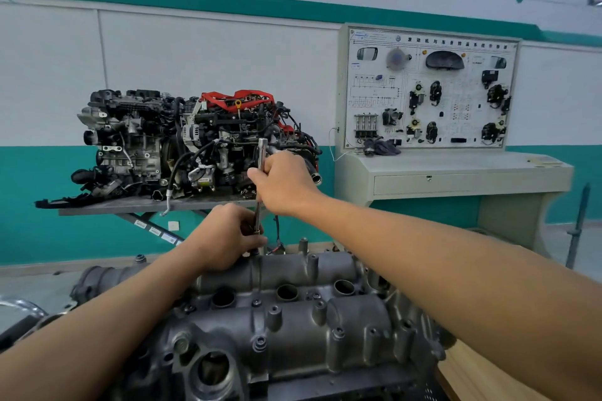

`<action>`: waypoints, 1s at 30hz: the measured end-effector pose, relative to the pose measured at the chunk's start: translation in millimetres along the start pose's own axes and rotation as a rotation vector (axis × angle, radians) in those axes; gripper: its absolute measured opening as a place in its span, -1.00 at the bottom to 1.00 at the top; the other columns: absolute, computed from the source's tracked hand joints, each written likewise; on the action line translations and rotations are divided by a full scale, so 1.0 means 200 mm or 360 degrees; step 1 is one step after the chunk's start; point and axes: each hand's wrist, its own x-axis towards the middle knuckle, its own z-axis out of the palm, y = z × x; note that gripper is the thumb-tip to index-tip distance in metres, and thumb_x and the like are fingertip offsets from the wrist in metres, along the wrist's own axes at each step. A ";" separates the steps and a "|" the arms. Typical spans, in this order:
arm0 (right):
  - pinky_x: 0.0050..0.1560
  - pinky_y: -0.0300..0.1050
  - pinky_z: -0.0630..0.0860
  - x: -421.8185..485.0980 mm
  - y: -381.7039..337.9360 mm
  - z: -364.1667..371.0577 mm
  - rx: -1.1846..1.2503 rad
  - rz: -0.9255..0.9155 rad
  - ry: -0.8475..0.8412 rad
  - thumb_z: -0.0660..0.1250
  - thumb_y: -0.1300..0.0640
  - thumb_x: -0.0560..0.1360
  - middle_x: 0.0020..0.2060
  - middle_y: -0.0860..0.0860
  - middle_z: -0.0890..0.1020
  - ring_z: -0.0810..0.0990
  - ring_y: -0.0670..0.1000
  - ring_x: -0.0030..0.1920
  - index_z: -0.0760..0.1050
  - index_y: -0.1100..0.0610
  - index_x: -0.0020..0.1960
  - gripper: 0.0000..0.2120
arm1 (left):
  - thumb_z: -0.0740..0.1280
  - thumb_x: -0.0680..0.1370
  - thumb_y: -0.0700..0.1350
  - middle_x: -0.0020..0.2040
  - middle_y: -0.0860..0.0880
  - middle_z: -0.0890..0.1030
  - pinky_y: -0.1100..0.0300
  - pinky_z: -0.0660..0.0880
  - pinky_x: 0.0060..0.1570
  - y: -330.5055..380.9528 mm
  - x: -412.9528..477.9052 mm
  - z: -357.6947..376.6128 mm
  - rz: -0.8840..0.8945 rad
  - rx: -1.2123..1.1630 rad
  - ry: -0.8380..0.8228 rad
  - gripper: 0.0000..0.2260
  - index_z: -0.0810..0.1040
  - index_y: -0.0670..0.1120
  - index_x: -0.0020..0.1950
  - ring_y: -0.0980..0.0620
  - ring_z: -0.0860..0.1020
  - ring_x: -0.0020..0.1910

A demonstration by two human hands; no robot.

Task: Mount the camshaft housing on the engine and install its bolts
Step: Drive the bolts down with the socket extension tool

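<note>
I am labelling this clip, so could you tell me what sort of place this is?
Probably an automotive training workshop: an electrical demonstration board, a complete display engine, and a camshaft housing under a socket wrench.

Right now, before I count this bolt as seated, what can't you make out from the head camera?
All head view:
- Tip of the wrench and the bolt under it: hidden by the left hand and its grip.
- Part of the upper shaft: covered by the right hand.
- Near end of the camshaft housing: cut off by the bottom edge; its sides lie behind both forearms.
- Other bolt heads: too small to judge seating.
</note>
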 end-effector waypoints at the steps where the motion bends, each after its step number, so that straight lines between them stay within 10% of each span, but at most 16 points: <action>1: 0.14 0.16 0.56 0.00 0.00 -0.01 0.0007 0.0035 -0.0024 0.29 0.07 0.58 -0.27 0.21 0.67 0.67 0.19 -0.20 0.55 0.40 -0.19 -0.61 | 0.51 0.48 -0.13 -0.37 0.14 0.65 0.48 0.40 -0.37 0.00 0.00 0.00 -0.0004 -0.0026 -0.0017 -0.87 0.63 0.04 -0.24 0.35 0.56 -0.39; 16: -0.05 0.11 0.61 0.01 -0.08 -0.12 0.0133 -0.0026 0.0054 0.26 0.09 0.61 -0.27 0.23 0.69 0.68 0.20 -0.23 0.59 0.40 -0.13 -0.63 | 0.51 0.48 -0.12 -0.23 -0.02 0.71 0.01 0.66 -0.04 -0.02 0.02 -0.07 -0.0082 -0.0269 0.0361 -0.90 0.69 -0.14 -0.08 0.04 0.69 -0.23; 24: -0.49 -0.29 0.46 -0.03 -0.12 -0.33 0.0275 -0.0077 -0.0235 0.30 0.07 0.61 -0.47 -0.01 0.64 0.56 -0.09 -0.50 0.55 0.20 -0.20 -0.73 | 0.47 0.50 -0.11 -0.26 -0.05 0.74 0.06 0.68 -0.13 0.12 -0.14 -0.24 -0.0078 -0.0657 -0.0011 -0.90 0.67 -0.13 -0.04 0.02 0.72 -0.25; 30: -0.36 -0.18 0.56 -0.25 -0.10 -0.45 -0.0135 -0.0533 -0.0564 0.25 0.05 0.63 -0.41 0.03 0.64 0.61 -0.14 -0.41 0.48 0.24 -0.19 -0.69 | 0.48 0.52 -0.13 -0.24 -0.02 0.74 0.10 0.65 -0.16 0.36 -0.24 -0.21 0.0199 -0.0366 -0.0359 -0.94 0.71 -0.10 -0.08 0.00 0.70 -0.24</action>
